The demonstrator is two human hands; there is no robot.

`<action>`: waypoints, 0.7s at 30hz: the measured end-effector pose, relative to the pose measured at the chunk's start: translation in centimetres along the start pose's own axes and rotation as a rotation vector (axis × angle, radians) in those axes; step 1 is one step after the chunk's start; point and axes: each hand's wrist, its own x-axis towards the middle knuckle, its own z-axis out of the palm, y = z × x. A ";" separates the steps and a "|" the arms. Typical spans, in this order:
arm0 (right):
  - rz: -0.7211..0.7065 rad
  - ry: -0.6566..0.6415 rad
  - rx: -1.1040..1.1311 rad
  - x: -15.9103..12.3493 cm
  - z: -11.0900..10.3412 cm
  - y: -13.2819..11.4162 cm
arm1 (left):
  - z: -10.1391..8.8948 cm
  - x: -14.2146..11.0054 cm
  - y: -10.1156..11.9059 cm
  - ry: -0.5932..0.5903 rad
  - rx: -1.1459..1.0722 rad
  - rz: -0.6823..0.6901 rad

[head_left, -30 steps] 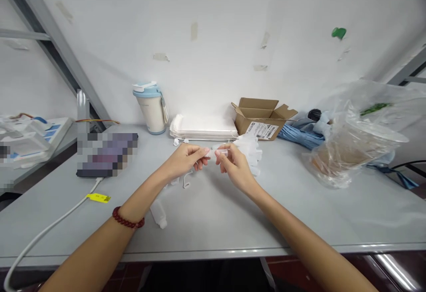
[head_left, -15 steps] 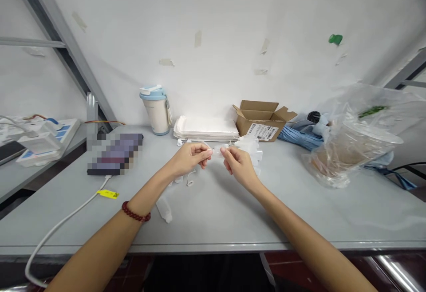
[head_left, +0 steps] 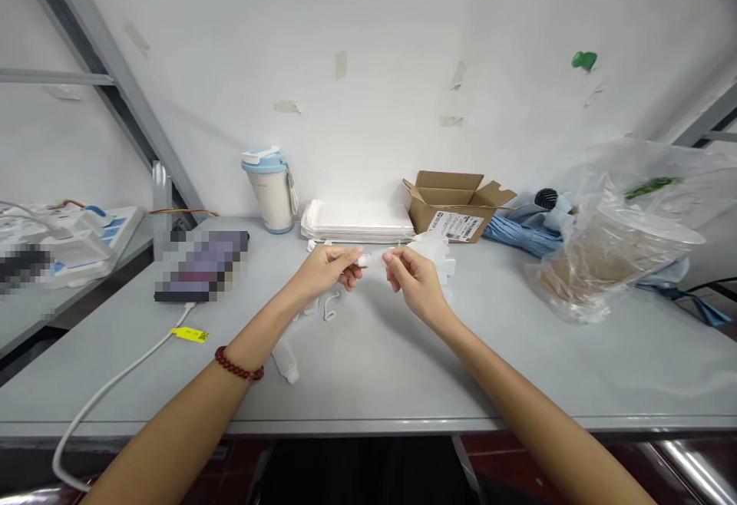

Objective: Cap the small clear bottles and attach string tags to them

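Over the middle of the desk, my left hand [head_left: 328, 269] pinches a small white piece [head_left: 365, 260] between thumb and fingers. My right hand [head_left: 415, 278] is closed in a pinch just across from it. Something thin and translucent seems to run between the two hands, too small to name. Behind my right hand lies a heap of soft white translucent pieces [head_left: 438, 255]. On the desk by my left wrist are a curled white strip [head_left: 329, 308] and a flat translucent white sleeve [head_left: 285, 361].
A stack of white packets [head_left: 360, 222] lies along the wall, between a tumbler [head_left: 270, 194] and an open cardboard box [head_left: 454, 209]. A blurred phone-like device [head_left: 201, 267] with a white cable [head_left: 123, 382] is at left. A bagged container [head_left: 616, 259] and a blue folded umbrella [head_left: 521, 235] are at right.
My hands have drawn slightly apart, the left one shifting a little leftward. The white piece at my left fingertips now shows more clearly.
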 end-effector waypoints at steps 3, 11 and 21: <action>-0.023 0.004 -0.001 0.0 0.0 0.1 | 0.0 -0.1 0.1 -0.013 -0.004 -0.037; -0.039 -0.034 -0.039 0.1 -0.4 0.4 | 0.2 -0.5 1.0 -0.078 0.057 -0.042; 0.006 -0.030 -0.077 0.2 -0.3 0.2 | 0.2 -0.3 0.3 -0.025 0.030 0.035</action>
